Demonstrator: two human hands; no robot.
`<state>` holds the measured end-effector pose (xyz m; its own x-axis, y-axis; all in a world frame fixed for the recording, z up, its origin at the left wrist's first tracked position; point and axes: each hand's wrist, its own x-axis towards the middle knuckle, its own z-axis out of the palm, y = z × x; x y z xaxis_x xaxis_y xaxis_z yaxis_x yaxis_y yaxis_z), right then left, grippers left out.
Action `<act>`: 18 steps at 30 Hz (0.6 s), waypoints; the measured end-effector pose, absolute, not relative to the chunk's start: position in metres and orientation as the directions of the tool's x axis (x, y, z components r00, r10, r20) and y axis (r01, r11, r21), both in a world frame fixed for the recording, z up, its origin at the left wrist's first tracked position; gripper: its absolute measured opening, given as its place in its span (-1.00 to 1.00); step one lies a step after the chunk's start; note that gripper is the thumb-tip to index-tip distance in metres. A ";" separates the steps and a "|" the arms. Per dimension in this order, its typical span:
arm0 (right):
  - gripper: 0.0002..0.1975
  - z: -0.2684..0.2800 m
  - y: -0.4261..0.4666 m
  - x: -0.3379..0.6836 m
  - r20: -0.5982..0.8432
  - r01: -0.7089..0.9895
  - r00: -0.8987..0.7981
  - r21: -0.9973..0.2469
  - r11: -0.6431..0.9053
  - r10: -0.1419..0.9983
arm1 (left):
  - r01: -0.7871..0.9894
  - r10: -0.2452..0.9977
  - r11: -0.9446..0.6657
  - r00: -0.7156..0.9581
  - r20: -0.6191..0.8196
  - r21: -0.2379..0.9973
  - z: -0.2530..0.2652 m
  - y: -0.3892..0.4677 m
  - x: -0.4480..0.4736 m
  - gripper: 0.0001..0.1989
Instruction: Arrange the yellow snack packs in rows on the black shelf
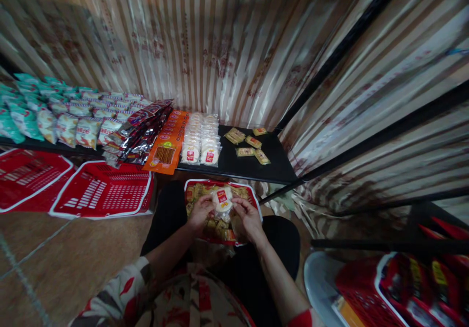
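Note:
Between my two hands is a round white rice cracker pack (222,201) in clear wrap with a red label. My left hand (201,211) pinches its left edge, and my right hand (247,214) grips the right edge. Directly beneath, a red basket (187,184) with a white rim sits at my lap, filled with small yellow-wrapped snack packs (220,229). Ahead on the black shelf (234,172) stand two rows of similar white cracker packs (200,144). Several small yellow packs (245,151) lie loosely to their right.
Left along the shelf are an orange snack bag (166,144), dark shiny packets (141,132) and rows of white and green bags (69,122). Red baskets (104,190) stand below them. Black metal poles (330,151) slant at right, above another filled red basket (361,283). Striped sheeting (205,44) hangs behind.

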<state>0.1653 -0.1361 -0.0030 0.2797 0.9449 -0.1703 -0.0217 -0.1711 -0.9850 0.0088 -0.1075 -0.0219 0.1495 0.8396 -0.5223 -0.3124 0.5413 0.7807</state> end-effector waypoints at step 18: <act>-0.76 0.031 -0.104 0.156 -0.338 0.074 -0.185 -0.941 -0.329 0.923 | 0.356 0.847 -0.129 0.524 -0.084 0.925 -0.004 -0.087 -0.028 -0.51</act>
